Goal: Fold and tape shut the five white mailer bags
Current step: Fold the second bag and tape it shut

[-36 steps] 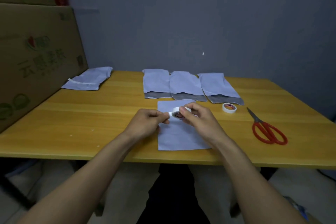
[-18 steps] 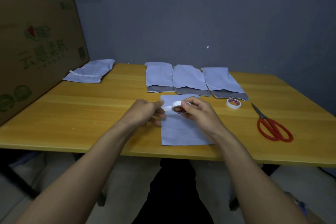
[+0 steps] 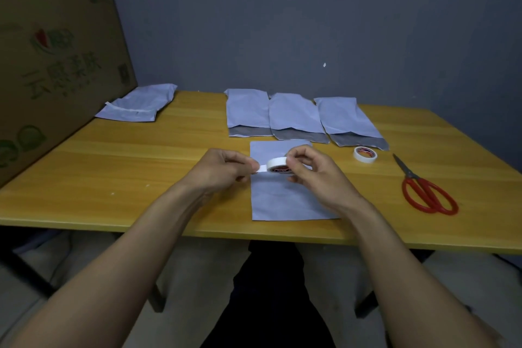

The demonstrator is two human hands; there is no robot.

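A white mailer bag [image 3: 282,200] lies flat on the table's front edge, under both my hands. My right hand [image 3: 316,175] grips a roll of white tape [image 3: 278,166] just above that bag. My left hand [image 3: 223,169] pinches the loose end of the tape, pulled out a short way to the left. Three more white mailer bags [image 3: 295,117] lie side by side behind, their grey open ends toward me. A fifth bag [image 3: 139,104], with a strip of tape across it, lies at the far left.
A second tape roll [image 3: 365,154] and red-handled scissors [image 3: 423,192] lie to the right on the yellow wooden table [image 3: 113,167]. A big cardboard box [image 3: 56,65] stands along the left edge. A grey wall is behind.
My left hand has drawn a short strip of tape out from the roll to the left. The camera view has tilted slightly; the bags have not moved.
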